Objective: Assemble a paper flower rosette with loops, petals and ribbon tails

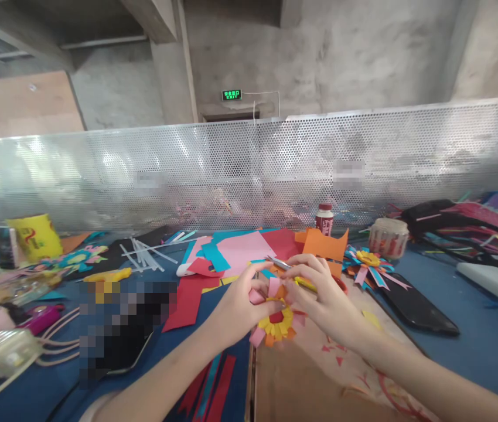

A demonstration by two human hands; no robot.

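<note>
My left hand (238, 305) and my right hand (321, 296) meet over the middle of the blue table (473, 346). Both are closed on a paper flower (276, 322) with yellow, orange and pink looped petals and a red centre. The fingertips of both hands pinch a pink petal at the flower's top. The flower hangs just above a brown cardboard sheet (302, 381). Loose coloured paper sheets (249, 249) lie right behind the hands.
A finished flower with blue and pink ribbons (367, 264) lies right of my hands, beside a black phone (416, 305). A red-capped bottle (324, 218), a round jar (388, 237), a yellow tub (33, 235) and glue sticks (146, 255) stand before a perforated metal screen (249, 170).
</note>
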